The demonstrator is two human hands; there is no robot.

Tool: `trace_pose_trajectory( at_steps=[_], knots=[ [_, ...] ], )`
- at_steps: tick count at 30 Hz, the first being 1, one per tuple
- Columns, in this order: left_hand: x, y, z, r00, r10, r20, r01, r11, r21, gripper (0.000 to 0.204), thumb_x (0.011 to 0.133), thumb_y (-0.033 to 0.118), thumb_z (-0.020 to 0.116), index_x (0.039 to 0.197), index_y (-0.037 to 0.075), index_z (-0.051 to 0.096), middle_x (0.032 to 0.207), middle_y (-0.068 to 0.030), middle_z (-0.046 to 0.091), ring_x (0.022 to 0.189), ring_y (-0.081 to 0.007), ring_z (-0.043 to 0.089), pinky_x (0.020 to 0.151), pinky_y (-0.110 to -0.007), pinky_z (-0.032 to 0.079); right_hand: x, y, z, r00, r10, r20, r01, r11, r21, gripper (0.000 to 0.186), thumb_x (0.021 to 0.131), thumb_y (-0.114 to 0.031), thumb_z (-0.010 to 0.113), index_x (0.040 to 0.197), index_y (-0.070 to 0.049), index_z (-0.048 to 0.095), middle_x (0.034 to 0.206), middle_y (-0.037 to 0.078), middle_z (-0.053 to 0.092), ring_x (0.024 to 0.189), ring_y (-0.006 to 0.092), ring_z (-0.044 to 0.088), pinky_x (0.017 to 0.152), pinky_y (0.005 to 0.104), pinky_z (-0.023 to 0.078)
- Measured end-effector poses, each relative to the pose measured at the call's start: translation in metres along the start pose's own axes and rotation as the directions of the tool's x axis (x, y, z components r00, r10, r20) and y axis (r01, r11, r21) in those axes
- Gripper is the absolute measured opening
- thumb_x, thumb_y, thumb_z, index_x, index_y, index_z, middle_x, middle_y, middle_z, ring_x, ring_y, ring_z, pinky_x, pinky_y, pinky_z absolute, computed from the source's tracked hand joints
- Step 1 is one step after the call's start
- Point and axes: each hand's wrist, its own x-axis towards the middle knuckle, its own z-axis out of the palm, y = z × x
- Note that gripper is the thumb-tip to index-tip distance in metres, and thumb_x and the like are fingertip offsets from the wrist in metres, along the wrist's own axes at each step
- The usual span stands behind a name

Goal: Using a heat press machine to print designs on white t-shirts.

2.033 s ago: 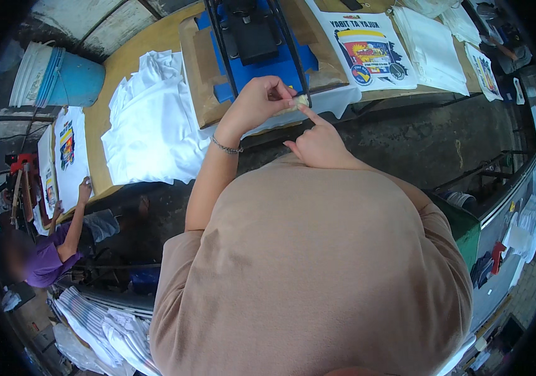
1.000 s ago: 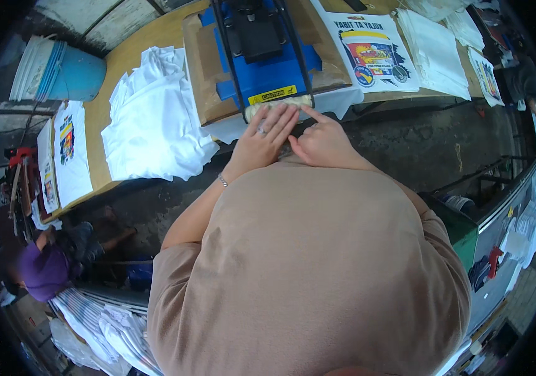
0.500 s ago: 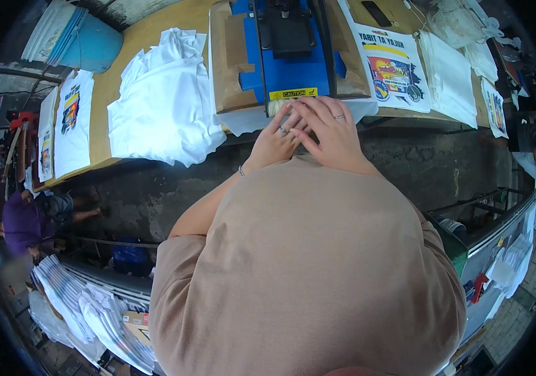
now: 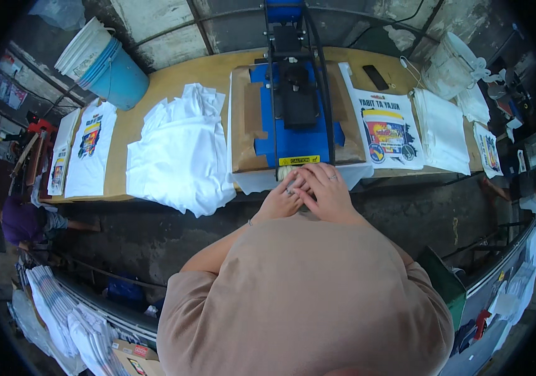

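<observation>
A heat press (image 4: 296, 106) with a blue plate and black arm stands on the table before me. Its front handle (image 4: 285, 171) has a pale wrapped grip. My left hand (image 4: 280, 199) and my right hand (image 4: 329, 195) meet at this handle, fingers bent over it and overlapping, so most of the grip is hidden. Brown paper or card (image 4: 247, 125) lies around the blue plate, and white cloth (image 4: 261, 182) hangs out below. Left of the press is a heap of white shirts (image 4: 177, 153). To its right lies a printed sheet (image 4: 388, 135).
Blue and white buckets (image 4: 114, 78) stand at the table's far left, near a printed white shirt (image 4: 90, 150). On the right are a phone (image 4: 375, 77), folded white cloth (image 4: 440, 131) and a white bucket (image 4: 448, 66). A person in purple (image 4: 23, 219) is at the far left.
My view has tilted upward, so the table and press sit lower in the picture and the back wall shows. Both hands stay at the press handle.
</observation>
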Motion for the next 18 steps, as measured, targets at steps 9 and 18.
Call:
trace_pose_trajectory(
  at_steps=[9, 18],
  knots=[
    [0.023, -0.018, -0.043, 0.985, -0.131, -0.109, 0.114, 0.982, -0.149, 0.047, 0.082, 0.024, 0.05, 0.125, 0.005, 0.049, 0.123, -0.0087, 0.052, 0.121, -0.0244, 0.046, 0.11, -0.041, 0.026, 0.015, 0.012, -0.02, 0.997, -0.08, 0.02, 0.081, 0.995, -0.051, 0.06, 0.074, -0.041, 0.067, 0.115, 0.001, 0.052, 0.114, 0.013, 0.052, 0.111, 0.0303, 0.047, 0.102, 0.0438, 0.032],
    [0.058, -0.047, -0.043, 0.974, -0.227, 0.015, 0.228, 0.973, -0.038, 0.017, 0.067, 0.014, 0.06, 0.076, 0.001, 0.061, 0.068, -0.0121, 0.06, 0.072, -0.0222, 0.06, 0.109, -0.041, 0.027, 0.032, 0.034, 0.018, 0.926, -0.096, 0.365, 0.267, 0.85, -0.454, 0.026, 0.068, -0.022, 0.064, 0.083, 0.0, 0.065, 0.075, 0.012, 0.064, 0.08, 0.0248, 0.064, 0.111, 0.0441, 0.022]
  ],
)
